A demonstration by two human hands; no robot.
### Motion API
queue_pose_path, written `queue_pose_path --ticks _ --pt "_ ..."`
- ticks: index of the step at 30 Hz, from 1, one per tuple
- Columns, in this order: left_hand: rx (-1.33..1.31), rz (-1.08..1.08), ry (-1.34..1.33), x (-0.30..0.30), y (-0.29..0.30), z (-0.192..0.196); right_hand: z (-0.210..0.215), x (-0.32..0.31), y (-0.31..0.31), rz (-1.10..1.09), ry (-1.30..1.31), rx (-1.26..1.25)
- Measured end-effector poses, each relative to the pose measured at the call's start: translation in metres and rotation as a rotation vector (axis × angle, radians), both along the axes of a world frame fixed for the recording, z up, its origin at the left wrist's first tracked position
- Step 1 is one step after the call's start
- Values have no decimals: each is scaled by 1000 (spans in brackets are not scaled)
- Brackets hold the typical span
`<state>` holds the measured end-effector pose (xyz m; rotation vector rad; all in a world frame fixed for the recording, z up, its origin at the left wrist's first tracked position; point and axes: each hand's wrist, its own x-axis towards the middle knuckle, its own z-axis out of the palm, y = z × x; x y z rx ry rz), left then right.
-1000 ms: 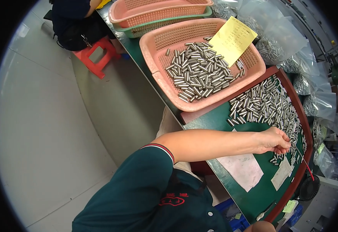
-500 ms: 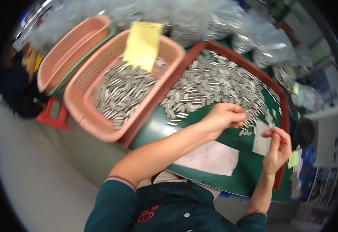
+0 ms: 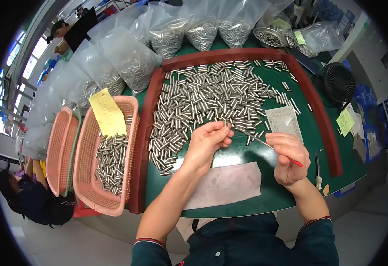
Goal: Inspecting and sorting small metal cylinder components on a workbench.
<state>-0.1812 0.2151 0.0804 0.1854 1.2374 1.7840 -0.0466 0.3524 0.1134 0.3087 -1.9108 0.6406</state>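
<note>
A green work mat (image 3: 247, 195) with a dark red raised border filled the middle of the view, and across its far half lay a wide heap of small metal cylinders (image 3: 207, 99), their long axes mostly running away from the person, a few turned crosswise. To the person's left stood a pink basket (image 3: 92, 181) holding more of the cylinders under a yellow paper slip (image 3: 107, 113), and clear bags of the same parts lined the far edge. Near the body a sheet of pale paper (image 3: 227, 186) lay flat on the mat. The left hand (image 3: 205, 142) sat at the near edge of the heap, its fingertips pressed together on what looked like one cylinder, though the piece itself was too small to make out. The right hand (image 3: 291, 159) was just beside it to the right, fingers curled in a pinch around a thin red-ended tool (image 3: 269, 146), whose long axis slanted up and left so that its tip met the left fingertips.
</note>
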Motion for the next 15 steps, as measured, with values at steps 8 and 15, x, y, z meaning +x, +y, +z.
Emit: queue_pose_path --ticks 8,15 --pt "16 -38 22 2 0 -5 -6 -5 0 65 -51 -5" --pt "14 -36 53 3 1 -4 -6 -4 -1 59 -58 -14"
